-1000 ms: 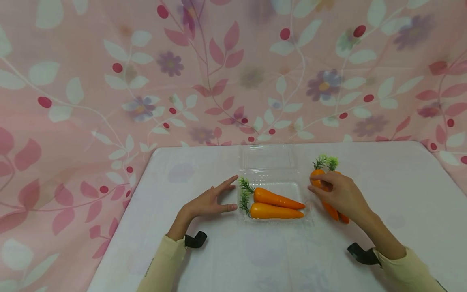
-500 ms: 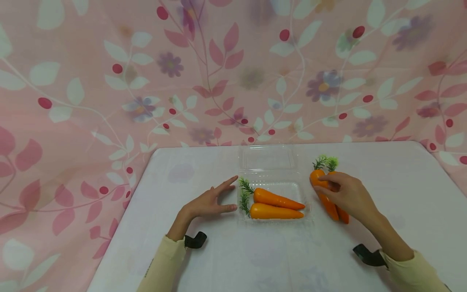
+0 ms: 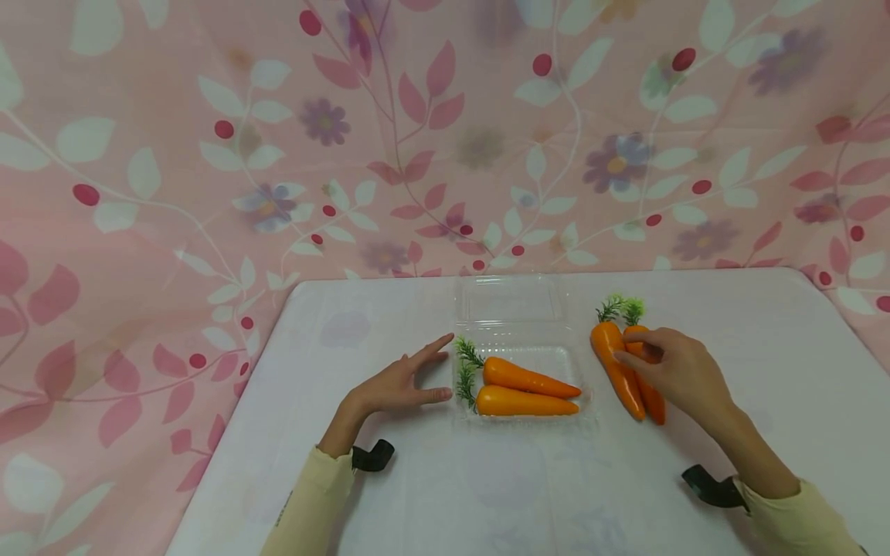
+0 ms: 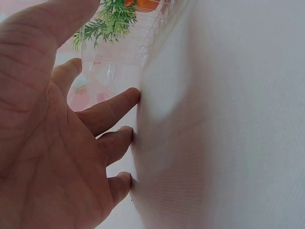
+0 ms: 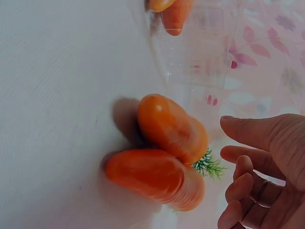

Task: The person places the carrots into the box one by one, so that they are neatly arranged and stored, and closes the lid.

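Observation:
In the head view, two orange toy carrots with green tops, an upper carrot (image 3: pixel 528 377) and a lower carrot (image 3: pixel 524 401), lie in a clear plastic box (image 3: pixel 559 363). Spread fingers of my left hand (image 3: pixel 392 384) reach the box's left side; the thumb and index tips are right at its edge. Two more carrots, a left one (image 3: pixel 613 374) and a right one (image 3: pixel 652 400), lie side by side right of the box. Over the right one hovers my right hand (image 3: pixel 684 378), thumb and index parted. The right wrist view shows that hand (image 5: pixel 271 176) apart from both carrots, holding nothing.
The box's clear lid (image 3: pixel 511 300) lies folded back behind it. A white cloth (image 3: pixel 501 479) covers the table, and a pink floral curtain (image 3: pixel 417 139) hangs at the back. A black wrist piece (image 3: pixel 373 455) sits at the left cuff, another black piece (image 3: pixel 712 488) at the right.
My right hand has shifted to the right, from over the left loose carrot to over the right one, uncovering the left carrot. The left hand and the box stay put.

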Demonstrator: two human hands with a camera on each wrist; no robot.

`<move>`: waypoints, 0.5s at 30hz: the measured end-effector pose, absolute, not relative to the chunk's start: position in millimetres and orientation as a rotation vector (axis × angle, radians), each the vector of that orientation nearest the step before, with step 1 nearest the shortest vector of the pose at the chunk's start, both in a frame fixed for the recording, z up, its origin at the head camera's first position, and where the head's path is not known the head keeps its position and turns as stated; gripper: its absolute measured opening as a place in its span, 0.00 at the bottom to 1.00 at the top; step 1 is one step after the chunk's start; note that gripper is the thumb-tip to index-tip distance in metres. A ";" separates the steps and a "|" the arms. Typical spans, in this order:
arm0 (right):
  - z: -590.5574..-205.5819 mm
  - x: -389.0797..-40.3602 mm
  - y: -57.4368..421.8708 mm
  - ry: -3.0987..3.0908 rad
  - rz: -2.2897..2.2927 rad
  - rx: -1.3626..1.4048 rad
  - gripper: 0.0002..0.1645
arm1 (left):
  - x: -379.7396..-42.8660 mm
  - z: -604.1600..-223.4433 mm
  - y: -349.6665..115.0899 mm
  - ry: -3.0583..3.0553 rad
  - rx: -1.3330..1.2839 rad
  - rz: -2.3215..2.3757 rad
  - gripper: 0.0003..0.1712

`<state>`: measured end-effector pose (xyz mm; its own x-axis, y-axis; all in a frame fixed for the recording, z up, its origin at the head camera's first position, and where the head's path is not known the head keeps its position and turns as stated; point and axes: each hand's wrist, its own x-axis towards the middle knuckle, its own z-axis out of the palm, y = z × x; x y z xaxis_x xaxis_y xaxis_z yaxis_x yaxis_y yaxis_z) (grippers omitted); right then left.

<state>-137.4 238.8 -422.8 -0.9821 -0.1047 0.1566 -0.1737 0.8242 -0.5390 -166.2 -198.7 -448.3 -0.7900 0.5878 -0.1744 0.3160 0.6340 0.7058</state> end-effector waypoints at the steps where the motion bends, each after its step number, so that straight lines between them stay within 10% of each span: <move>1: -423.1 -137.2 239.5 -2.889 0.861 0.212 0.25 | -166.2 -448.4 -198.8 2.466 0.717 0.960 0.53; 15: -424.2 -135.6 248.4 -2.905 0.770 0.151 0.25 | -167.2 -450.0 -199.3 2.458 0.716 0.978 0.53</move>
